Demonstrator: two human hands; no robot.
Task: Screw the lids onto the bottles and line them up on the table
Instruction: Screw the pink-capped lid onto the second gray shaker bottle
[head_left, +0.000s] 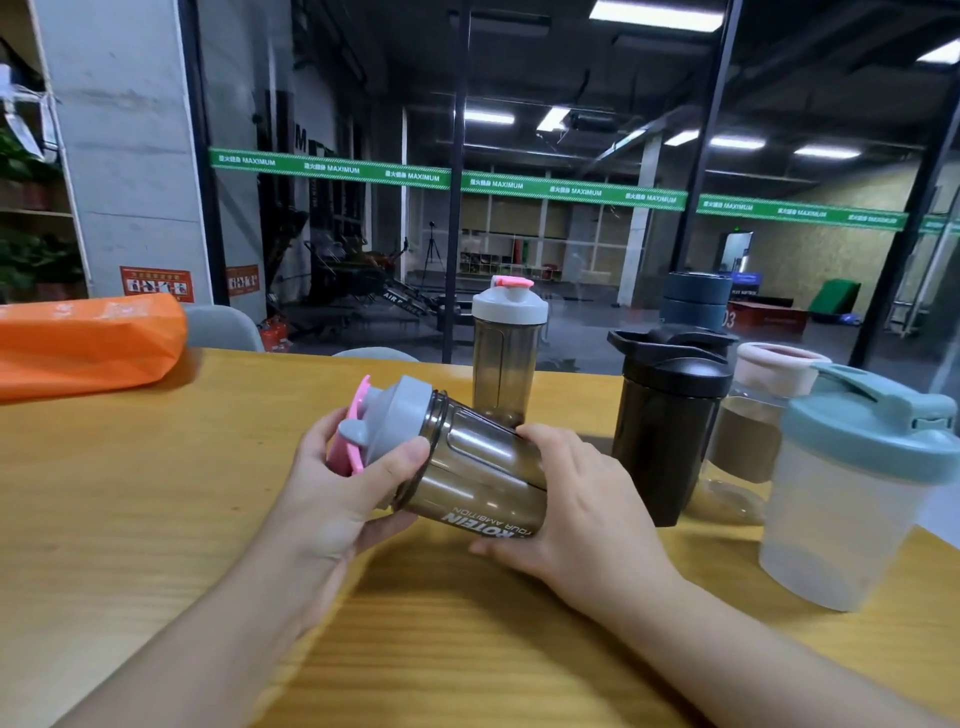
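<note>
A smoky brown shaker bottle (470, 470) is held tilted on its side above the wooden table (156, 467), mouth toward the left. My right hand (576, 509) grips its body near the base. My left hand (348, 483) is wrapped around its grey lid with the pink flip cap (384, 423), which sits on the bottle's mouth. Behind stands a matching brown bottle with a grey and pink lid (506, 348). To the right stand a black shaker with a black lid (667, 421), a clear jar with a pale pink lid (763, 410) and a frosted bottle with a teal lid (852, 493).
An orange bag (88, 343) lies at the table's far left. A dark blue container (696, 301) stands behind the black shaker. A glass wall runs along the table's far edge, with chair backs (223, 327) just past it.
</note>
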